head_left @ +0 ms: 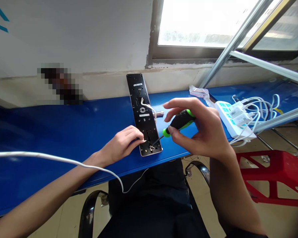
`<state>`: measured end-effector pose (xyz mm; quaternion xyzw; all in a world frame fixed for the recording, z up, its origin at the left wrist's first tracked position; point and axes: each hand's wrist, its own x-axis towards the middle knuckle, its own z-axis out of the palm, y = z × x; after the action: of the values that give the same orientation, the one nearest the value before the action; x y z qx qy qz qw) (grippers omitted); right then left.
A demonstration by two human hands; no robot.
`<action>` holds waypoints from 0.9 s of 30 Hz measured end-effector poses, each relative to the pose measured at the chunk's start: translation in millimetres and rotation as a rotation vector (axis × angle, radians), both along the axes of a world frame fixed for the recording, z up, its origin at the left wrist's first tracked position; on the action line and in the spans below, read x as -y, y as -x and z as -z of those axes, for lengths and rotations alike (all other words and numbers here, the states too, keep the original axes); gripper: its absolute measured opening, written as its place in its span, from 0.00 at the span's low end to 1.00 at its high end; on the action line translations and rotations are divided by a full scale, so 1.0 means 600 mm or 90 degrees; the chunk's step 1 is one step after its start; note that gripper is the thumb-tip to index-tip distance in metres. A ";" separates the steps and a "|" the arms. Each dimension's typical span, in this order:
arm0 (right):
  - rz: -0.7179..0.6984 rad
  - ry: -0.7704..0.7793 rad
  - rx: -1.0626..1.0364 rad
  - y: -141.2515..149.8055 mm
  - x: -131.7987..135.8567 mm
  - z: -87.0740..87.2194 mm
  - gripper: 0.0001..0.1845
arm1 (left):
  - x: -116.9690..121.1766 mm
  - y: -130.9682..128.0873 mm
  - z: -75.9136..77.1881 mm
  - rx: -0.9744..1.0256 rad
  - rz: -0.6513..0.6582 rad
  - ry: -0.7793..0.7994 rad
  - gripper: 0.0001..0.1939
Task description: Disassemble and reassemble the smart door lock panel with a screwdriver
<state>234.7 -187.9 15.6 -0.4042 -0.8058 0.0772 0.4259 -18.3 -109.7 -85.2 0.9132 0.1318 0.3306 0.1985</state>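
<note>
White cable [64, 159] cut off, screwdriver [180, 122] tip unclear

Right hand [206, 132] holding a black-and-green screwdriver [180, 121], its tip at the near end of a slotted black plate [141, 125] on the blue worktop [52, 132]; left hand [121, 143] over the plate's edge; white power strip [238, 133] farther right.

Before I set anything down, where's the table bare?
The widest bare stretch of table lies left of the black plate, between left hand and wall. A smaller patch lies between plate and wrapper. Crowded: the plate's near end, by right hand and screwdriver, and around the power strip.
</note>
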 end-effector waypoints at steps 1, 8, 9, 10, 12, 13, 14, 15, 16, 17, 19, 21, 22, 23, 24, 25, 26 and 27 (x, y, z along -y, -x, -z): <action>0.012 -0.001 0.002 -0.004 -0.002 -0.003 0.28 | -0.002 -0.004 -0.007 0.004 -0.003 -0.003 0.02; 0.076 0.014 0.014 -0.058 -0.033 -0.014 0.28 | -0.042 -0.079 -0.062 -0.083 0.024 -0.026 0.07; 0.079 0.009 0.017 -0.071 -0.040 -0.013 0.27 | -0.052 -0.095 -0.069 -0.111 0.027 -0.031 0.08; 0.084 0.006 0.021 -0.084 -0.047 -0.010 0.27 | -0.063 -0.112 -0.075 -0.139 0.028 -0.037 0.09; 0.098 0.006 0.022 -0.112 -0.062 -0.002 0.26 | -0.087 -0.149 -0.086 -0.208 0.030 -0.051 0.10; 0.107 0.011 0.019 -0.127 -0.068 0.003 0.25 | -0.100 -0.167 -0.089 -0.241 0.032 -0.059 0.10; 0.117 0.015 0.013 -0.141 -0.075 0.008 0.25 | -0.113 -0.186 -0.092 -0.273 0.033 -0.064 0.09; 0.123 0.016 0.006 -0.155 -0.080 0.014 0.25 | -0.126 -0.204 -0.093 -0.302 0.033 -0.066 0.09; 0.129 0.018 0.000 -0.167 -0.086 0.019 0.24 | -0.138 -0.222 -0.092 -0.331 0.039 -0.068 0.08; 0.131 0.017 -0.006 -0.179 -0.091 0.023 0.24 | -0.150 -0.238 -0.091 -0.357 0.040 -0.073 0.07; 0.134 0.023 -0.019 -0.198 -0.100 0.031 0.24 | -0.170 -0.269 -0.084 -0.418 0.028 -0.081 0.07; 0.134 0.032 -0.028 -0.211 -0.108 0.038 0.25 | -0.185 -0.293 -0.076 -0.474 0.014 -0.084 0.09; 0.133 0.036 -0.033 -0.215 -0.112 0.041 0.24 | -0.191 -0.302 -0.072 -0.496 0.009 -0.083 0.10; 0.131 0.040 -0.036 -0.219 -0.115 0.044 0.24 | -0.195 -0.310 -0.068 -0.512 0.006 -0.081 0.12; 0.128 0.041 -0.040 -0.221 -0.119 0.046 0.24 | -0.199 -0.316 -0.066 -0.524 0.002 -0.079 0.12; 0.125 0.043 -0.043 -0.223 -0.122 0.049 0.23 | -0.201 -0.321 -0.063 -0.532 -0.002 -0.076 0.13; 0.121 0.046 -0.047 -0.225 -0.125 0.051 0.23 | -0.203 -0.324 -0.062 -0.536 -0.006 -0.073 0.13; 0.118 0.049 -0.050 -0.226 -0.127 0.053 0.23 | -0.203 -0.327 -0.062 -0.539 -0.008 -0.068 0.13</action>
<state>370.6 -111.5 -16.4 -0.4896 -0.7440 0.0846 0.4467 177.6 12.4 -48.0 0.9766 0.1898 -0.0659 0.0771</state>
